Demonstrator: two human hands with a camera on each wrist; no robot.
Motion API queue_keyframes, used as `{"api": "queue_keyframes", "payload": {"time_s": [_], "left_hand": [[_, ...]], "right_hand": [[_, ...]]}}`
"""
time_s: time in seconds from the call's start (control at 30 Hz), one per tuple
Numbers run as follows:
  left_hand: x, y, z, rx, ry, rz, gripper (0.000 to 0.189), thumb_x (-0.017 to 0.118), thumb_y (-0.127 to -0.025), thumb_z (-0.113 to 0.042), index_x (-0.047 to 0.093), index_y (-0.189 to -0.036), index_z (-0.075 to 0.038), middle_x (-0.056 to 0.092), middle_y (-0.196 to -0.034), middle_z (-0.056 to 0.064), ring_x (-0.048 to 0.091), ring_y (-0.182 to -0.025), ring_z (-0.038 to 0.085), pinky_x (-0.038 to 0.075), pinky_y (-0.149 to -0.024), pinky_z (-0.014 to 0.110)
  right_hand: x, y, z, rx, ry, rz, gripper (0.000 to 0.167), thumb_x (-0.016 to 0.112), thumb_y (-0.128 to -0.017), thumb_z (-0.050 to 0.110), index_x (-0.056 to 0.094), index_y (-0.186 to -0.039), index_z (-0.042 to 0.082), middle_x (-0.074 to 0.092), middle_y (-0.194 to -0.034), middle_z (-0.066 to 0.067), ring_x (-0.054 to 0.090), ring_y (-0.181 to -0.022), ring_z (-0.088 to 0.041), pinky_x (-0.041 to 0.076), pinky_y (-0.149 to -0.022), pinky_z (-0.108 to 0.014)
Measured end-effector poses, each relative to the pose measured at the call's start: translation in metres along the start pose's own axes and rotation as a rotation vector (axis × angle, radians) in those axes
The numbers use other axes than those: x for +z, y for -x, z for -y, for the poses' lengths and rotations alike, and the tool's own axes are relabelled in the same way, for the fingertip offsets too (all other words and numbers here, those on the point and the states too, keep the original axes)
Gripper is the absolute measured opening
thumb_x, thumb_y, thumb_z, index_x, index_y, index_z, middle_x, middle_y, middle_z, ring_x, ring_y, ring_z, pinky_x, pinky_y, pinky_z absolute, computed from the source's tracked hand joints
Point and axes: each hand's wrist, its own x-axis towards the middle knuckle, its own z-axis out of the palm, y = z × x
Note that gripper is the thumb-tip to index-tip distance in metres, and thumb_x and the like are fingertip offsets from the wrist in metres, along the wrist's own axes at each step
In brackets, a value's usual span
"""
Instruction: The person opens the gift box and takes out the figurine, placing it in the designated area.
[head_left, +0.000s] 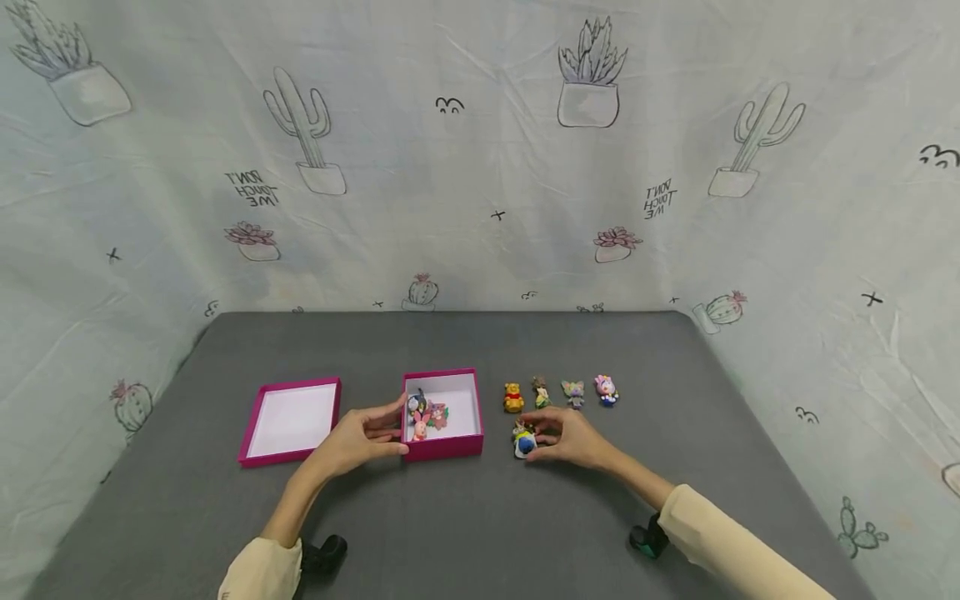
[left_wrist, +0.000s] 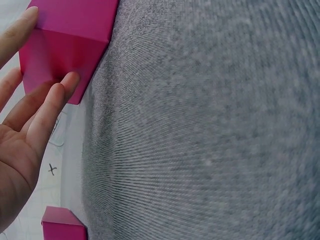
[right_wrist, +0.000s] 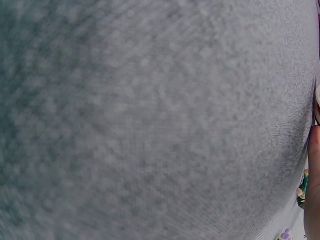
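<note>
Left of centre in the head view, my left hand (head_left: 358,437) rests its fairly straight fingers along the left side of a magenta box (head_left: 444,447), the thumb near its front corner. In the left wrist view the fingers (left_wrist: 47,112) lie against the magenta side wall. Inside the box, at its left, are a pink piglet figurine (head_left: 420,427), a pinkish-green figurine (head_left: 437,415) and a dark-and-white figurine (head_left: 416,405). My right hand (head_left: 567,437) pinches a yellow, blue and white figurine (head_left: 524,442) at the table, thumb in front and fingers behind.
Behind my right hand stand a yellow bear figurine (head_left: 513,398), a brown-haired figurine in green and yellow (head_left: 541,393), a grey winged figurine (head_left: 573,394) and a pink-and-blue figurine (head_left: 606,390). At left lies the magenta lid (head_left: 291,457), white inside up, on the grey table (head_left: 465,533).
</note>
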Motion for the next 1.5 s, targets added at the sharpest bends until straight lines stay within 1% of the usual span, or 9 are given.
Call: {"api": "queue_keyframes", "payload": {"time_s": [0.1, 0.23, 0.43, 0.57, 0.77, 0.87, 1.2, 1.37, 1.5], "left_hand": [[-0.001, 0.000, -0.001, -0.005, -0.002, 0.000, 0.077, 0.079, -0.081, -0.020, 0.040, -0.144, -0.001, 0.034, -0.149, 0.023, 0.059, -0.114, 0.035, 0.049, -0.093, 0.036], [-0.002, 0.001, -0.001, -0.006, -0.001, -0.004, 0.077, 0.079, -0.080, -0.018, 0.040, -0.144, -0.001, 0.035, -0.147, 0.026, 0.060, -0.113, 0.035, 0.050, -0.092, 0.036], [-0.005, 0.000, -0.002, -0.005, 0.005, -0.016, 0.077, 0.079, -0.080, -0.017, 0.040, -0.144, -0.002, 0.036, -0.147, 0.025, 0.059, -0.114, 0.035, 0.049, -0.093, 0.036], [-0.003, 0.003, -0.001, -0.007, 0.010, -0.023, 0.077, 0.079, -0.079, -0.017, 0.040, -0.144, -0.002, 0.036, -0.146, 0.026, 0.059, -0.113, 0.035, 0.050, -0.092, 0.035], [0.003, 0.006, 0.004, -0.010, 0.013, -0.015, 0.079, 0.079, -0.080, -0.021, 0.040, -0.145, -0.003, 0.035, -0.147, 0.028, 0.059, -0.114, 0.035, 0.050, -0.092, 0.035], [0.004, 0.008, 0.006, -0.016, 0.007, -0.023, 0.079, 0.080, -0.079, -0.022, 0.040, -0.145, -0.004, 0.036, -0.146, 0.028, 0.059, -0.114, 0.036, 0.050, -0.092, 0.035], [0.003, 0.007, 0.008, -0.014, 0.015, -0.007, 0.079, 0.080, -0.079, -0.020, 0.040, -0.145, -0.003, 0.036, -0.146, 0.028, 0.058, -0.115, 0.036, 0.050, -0.092, 0.034], [0.001, 0.002, 0.005, 0.002, 0.005, -0.007, 0.078, 0.079, -0.081, -0.020, 0.039, -0.145, -0.002, 0.035, -0.148, 0.025, 0.059, -0.114, 0.034, 0.050, -0.092, 0.036], [-0.001, -0.001, 0.003, -0.003, -0.008, -0.013, 0.077, 0.079, -0.080, -0.020, 0.040, -0.145, -0.003, 0.037, -0.147, 0.024, 0.059, -0.114, 0.033, 0.050, -0.092, 0.034]], "right_hand": [[-0.001, -0.001, -0.003, -0.002, -0.003, 0.014, 0.054, 0.079, -0.073, -0.005, 0.056, -0.121, -0.016, 0.059, -0.119, -0.030, 0.060, -0.095, -0.039, 0.055, -0.083, -0.042], [0.001, -0.003, -0.019, -0.034, -0.001, 0.016, 0.055, 0.079, -0.074, -0.005, 0.055, -0.122, -0.015, 0.059, -0.120, -0.029, 0.061, -0.096, -0.039, 0.055, -0.082, -0.041], [0.007, -0.007, -0.033, -0.068, -0.005, -0.050, 0.044, 0.080, -0.075, 0.000, 0.063, -0.113, -0.010, 0.065, -0.112, -0.024, 0.064, -0.092, -0.029, 0.057, -0.079, -0.034], [0.012, -0.005, -0.031, 0.000, -0.023, -0.096, 0.041, 0.084, -0.071, 0.005, 0.067, -0.106, -0.006, 0.067, -0.106, -0.019, 0.066, -0.096, -0.025, 0.057, -0.079, -0.030], [0.015, 0.001, -0.028, 0.069, 0.093, -0.121, 0.041, 0.087, -0.068, 0.012, 0.069, -0.104, 0.001, 0.069, -0.104, -0.011, 0.066, -0.096, -0.022, 0.056, -0.079, -0.025], [0.015, 0.002, -0.028, 0.065, 0.131, -0.110, 0.042, 0.087, -0.069, 0.014, 0.069, -0.104, 0.001, 0.070, -0.103, -0.010, 0.066, -0.095, -0.021, 0.057, -0.079, -0.025], [0.009, 0.001, -0.028, 0.041, 0.134, -0.072, 0.045, 0.087, -0.069, 0.017, 0.067, -0.107, 0.001, 0.069, -0.105, -0.011, 0.065, -0.092, -0.021, 0.057, -0.079, -0.027], [-0.008, -0.004, -0.013, 0.030, 0.163, -0.062, 0.047, 0.085, -0.072, 0.015, 0.065, -0.110, -0.004, 0.067, -0.104, -0.016, 0.064, -0.088, -0.028, 0.058, -0.077, -0.030], [-0.025, -0.014, 0.005, 0.007, 0.181, -0.100, 0.045, 0.083, -0.075, 0.015, 0.065, -0.111, -0.005, 0.067, -0.105, -0.020, 0.065, -0.089, -0.031, 0.058, -0.077, -0.029]]}}
